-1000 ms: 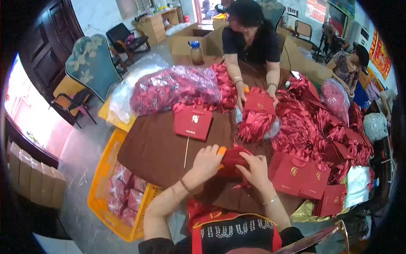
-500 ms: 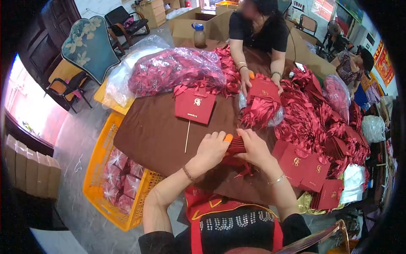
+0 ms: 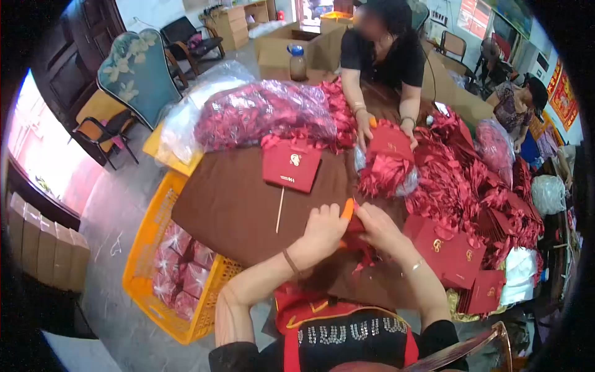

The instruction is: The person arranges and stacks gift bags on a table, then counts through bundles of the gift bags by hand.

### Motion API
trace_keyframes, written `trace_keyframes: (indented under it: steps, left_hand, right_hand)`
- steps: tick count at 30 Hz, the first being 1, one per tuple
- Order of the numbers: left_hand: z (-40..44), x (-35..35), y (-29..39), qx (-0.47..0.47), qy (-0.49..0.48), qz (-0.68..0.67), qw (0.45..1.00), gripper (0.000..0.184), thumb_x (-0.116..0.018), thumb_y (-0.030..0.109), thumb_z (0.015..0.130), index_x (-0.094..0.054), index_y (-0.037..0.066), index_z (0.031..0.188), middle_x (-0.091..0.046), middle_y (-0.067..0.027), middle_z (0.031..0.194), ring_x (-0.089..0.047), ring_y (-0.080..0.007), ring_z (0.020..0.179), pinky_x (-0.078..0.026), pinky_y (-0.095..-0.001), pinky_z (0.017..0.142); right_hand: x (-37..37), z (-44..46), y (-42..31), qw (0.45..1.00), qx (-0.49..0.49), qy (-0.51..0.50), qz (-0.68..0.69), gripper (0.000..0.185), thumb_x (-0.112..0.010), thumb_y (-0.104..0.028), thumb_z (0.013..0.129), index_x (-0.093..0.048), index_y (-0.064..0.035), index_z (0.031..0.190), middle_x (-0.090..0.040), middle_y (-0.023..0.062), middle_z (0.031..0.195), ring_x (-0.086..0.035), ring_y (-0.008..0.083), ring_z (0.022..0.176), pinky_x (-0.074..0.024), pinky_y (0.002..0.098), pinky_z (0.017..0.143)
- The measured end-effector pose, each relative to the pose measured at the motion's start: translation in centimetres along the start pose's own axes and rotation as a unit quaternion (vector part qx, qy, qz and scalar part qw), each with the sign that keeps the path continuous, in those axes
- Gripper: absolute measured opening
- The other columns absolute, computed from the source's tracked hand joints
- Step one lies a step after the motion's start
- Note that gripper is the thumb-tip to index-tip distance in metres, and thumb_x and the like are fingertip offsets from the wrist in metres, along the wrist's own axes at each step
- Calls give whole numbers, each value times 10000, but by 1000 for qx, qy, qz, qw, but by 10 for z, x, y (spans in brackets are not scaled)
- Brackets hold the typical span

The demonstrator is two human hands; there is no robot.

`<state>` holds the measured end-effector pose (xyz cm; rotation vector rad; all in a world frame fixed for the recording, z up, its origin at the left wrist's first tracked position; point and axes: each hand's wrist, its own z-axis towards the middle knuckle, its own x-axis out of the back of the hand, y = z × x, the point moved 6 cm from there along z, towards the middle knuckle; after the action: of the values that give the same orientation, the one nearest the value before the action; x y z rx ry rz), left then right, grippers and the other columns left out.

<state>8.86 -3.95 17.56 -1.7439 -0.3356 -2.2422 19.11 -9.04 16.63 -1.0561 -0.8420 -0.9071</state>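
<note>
Over the brown cloth near the table's front edge, my left hand (image 3: 325, 228) is closed, with an orange finger cover on one finger. My right hand (image 3: 379, 225) is closed opposite it, the fingertips of both nearly meeting. Between them they grip a small stack of red paper bags (image 3: 356, 225), mostly hidden by my fingers. Loose red ribbon ends (image 3: 365, 257) hang below the stack. Beyond my left hand lies a red gift bag (image 3: 291, 167) with gold print, and a thin pale stick (image 3: 280, 209) sticks out toward me from it.
Across the table a co-worker's hands (image 3: 406, 130) hold red bags. Ribboned bags are heaped at right (image 3: 443, 167); a plastic-wrapped bundle (image 3: 263, 111) lies at far left. A yellow crate (image 3: 139, 266) with wrapped packs stands on the floor. A blue-lidded bottle (image 3: 298, 65) stands at the back.
My hands have drawn closer together around the stack, and the fanned bag edges seen earlier are now mostly covered. The whole view has shifted slightly.
</note>
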Motion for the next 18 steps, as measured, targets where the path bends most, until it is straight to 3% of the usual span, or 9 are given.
trace_keyframes:
  steps: [1, 2, 3, 6, 9, 11, 12, 15, 18]
  left_hand:
    - [1, -4, -1, -10, 13, 18, 1000, 826, -781, 340, 553, -453, 5, 1235, -496, -93, 878, -526, -242, 799, -439, -359, 653]
    - [1, -5, -2, -15, 47, 27, 998, 686, -764, 275, 584, -494, 11, 1157, -508, -97, 836, -556, -247, 768, -456, -363, 635]
    - [3, -6, -4, -14, 47, 29, 998, 686, -764, 275, 584, -494, 11, 1157, -508, -97, 836, -556, -247, 768, -456, -363, 635]
    - [2, -9, -3, -32, 24, -49, 998, 275, -640, 131, 690, -519, 30, 915, -541, -114, 766, -600, -276, 663, -491, -359, 584]
    - [0, -9, -2, -50, 8, -80, 995, 226, -622, 127, 710, -520, 23, 883, -547, -132, 752, -608, -283, 671, -500, -378, 585]
    - [-2, -8, -1, -52, 1, -83, 995, 229, -629, 127, 706, -522, 22, 879, -548, -133, 753, -609, -286, 676, -499, -379, 585]
    - [-2, -8, 0, -56, -7, -87, 995, 231, -635, 126, 701, -524, 21, 874, -550, -135, 754, -610, -289, 680, -499, -381, 585]
    - [-1, -3, 2, -67, -13, -103, 992, 224, -644, 117, 694, -523, 22, 857, -552, -137, 753, -611, -292, 683, -500, -384, 589]
    - [-1, -8, 1, -82, -15, -99, 992, 240, -657, 122, 691, -524, 18, 861, -554, -138, 757, -611, -296, 684, -501, -388, 586]
  right_hand:
    - [1, 2, 0, 1000, 6, 10, -4, 511, -753, -65, 554, -434, -43, 953, -485, 148, 883, -509, 338, 846, -433, 411, 722]
    - [1, 1, -1, 1000, 9, 15, -2, 511, -752, -68, 556, -435, -42, 956, -484, 149, 885, -509, 338, 848, -432, 412, 722]
    - [1, 0, -1, 1000, 9, 16, 2, 512, -752, -72, 558, -436, -40, 959, -483, 150, 887, -509, 338, 850, -431, 414, 723]
    - [1, 0, 3, 1000, -13, -14, 19, 566, -751, -93, 579, -444, -33, 1050, -486, 164, 909, -502, 349, 869, -426, 407, 751]
    - [6, -6, 0, 995, -44, -19, 90, 620, -780, -144, 599, -458, -40, 1119, -509, 169, 988, -520, 332, 928, -431, 377, 799]
    - [8, -13, 13, 948, -169, 6, 269, 639, -814, -184, 582, -471, -38, 1101, -523, 155, 1056, -548, 289, 960, -436, 348, 827]
    - [6, -13, 13, 969, -131, 8, 210, 595, -827, -205, 576, -488, -40, 1037, -565, 157, 1042, -567, 316, 944, -450, 360, 800]
    - [-5, -16, 18, 967, -121, -10, 225, 541, -819, -199, 586, -506, -43, 998, -589, 145, 974, -586, 298, 904, -458, 360, 785]
    - [-7, -19, 16, 957, -182, -27, 225, 476, -801, -193, 615, -512, -46, 963, -626, 138, 882, -614, 302, 848, -476, 364, 730]
